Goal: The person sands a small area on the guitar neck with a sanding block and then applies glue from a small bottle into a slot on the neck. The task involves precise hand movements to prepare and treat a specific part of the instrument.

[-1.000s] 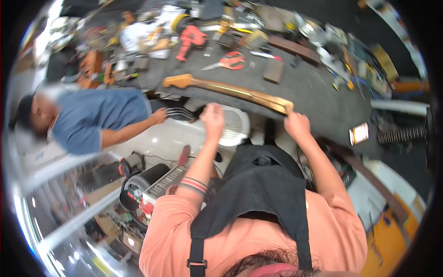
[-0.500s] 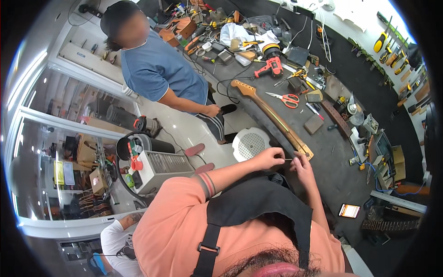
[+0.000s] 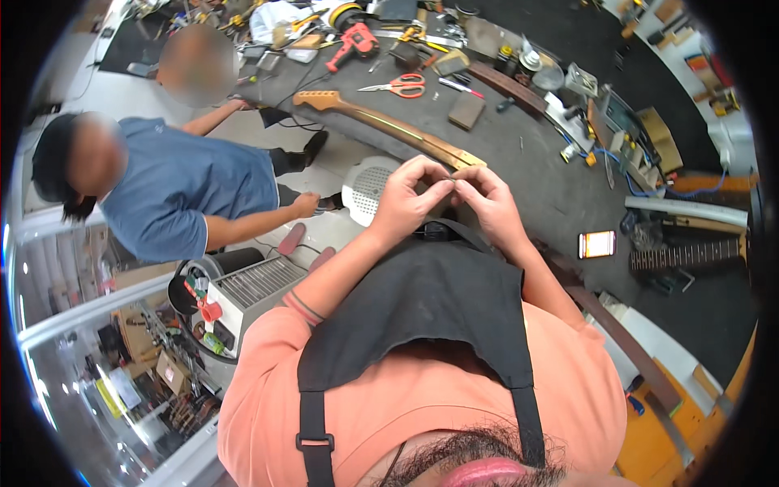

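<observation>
Presently: left hand [image 3: 403, 204] and right hand [image 3: 492, 204], fingers pinched narrow on a small thin item [image 3: 453, 173], kind unclear, held above the guitar neck [image 3: 389, 127] on the table [image 3: 535, 162]. Advice: keep fingertips close, grip light.

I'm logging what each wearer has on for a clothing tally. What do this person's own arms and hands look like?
Both hands are bare: no gloves, rings or watch show on the left hand or the right hand. The forearms are uncovered. Short orange sleeves end at the upper arms, under a black apron with straps. A dark striped band circles the left arm just below the sleeve.
</observation>
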Action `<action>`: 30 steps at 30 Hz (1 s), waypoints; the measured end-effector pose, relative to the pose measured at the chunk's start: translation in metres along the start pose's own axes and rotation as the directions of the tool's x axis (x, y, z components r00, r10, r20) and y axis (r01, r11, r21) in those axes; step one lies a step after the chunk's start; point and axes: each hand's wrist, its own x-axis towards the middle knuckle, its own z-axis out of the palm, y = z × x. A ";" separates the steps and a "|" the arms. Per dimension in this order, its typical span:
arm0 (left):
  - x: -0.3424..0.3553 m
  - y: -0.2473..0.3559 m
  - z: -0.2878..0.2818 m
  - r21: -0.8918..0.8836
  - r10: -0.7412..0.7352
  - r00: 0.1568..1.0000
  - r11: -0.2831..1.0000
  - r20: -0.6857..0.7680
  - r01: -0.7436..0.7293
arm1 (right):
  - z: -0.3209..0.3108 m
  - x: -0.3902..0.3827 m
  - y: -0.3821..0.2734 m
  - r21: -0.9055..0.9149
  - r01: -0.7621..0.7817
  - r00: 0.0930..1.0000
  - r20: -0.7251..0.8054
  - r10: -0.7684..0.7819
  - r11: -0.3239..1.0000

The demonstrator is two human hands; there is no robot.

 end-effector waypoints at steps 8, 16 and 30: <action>0.006 0.025 0.005 0.114 0.218 0.974 0.968 0.060 -0.223 | 0.000 -0.016 -0.007 0.142 0.055 0.997 0.043 -0.062 0.988; 0.008 0.025 0.004 0.136 0.291 0.953 0.944 0.083 -0.300 | 0.001 -0.019 -0.010 0.252 0.066 0.993 0.079 -0.088 0.966; 0.000 -0.009 -0.004 0.187 -0.062 0.956 0.982 0.285 0.008 | -0.019 -0.025 0.023 0.127 -0.102 0.991 -0.074 0.112 0.987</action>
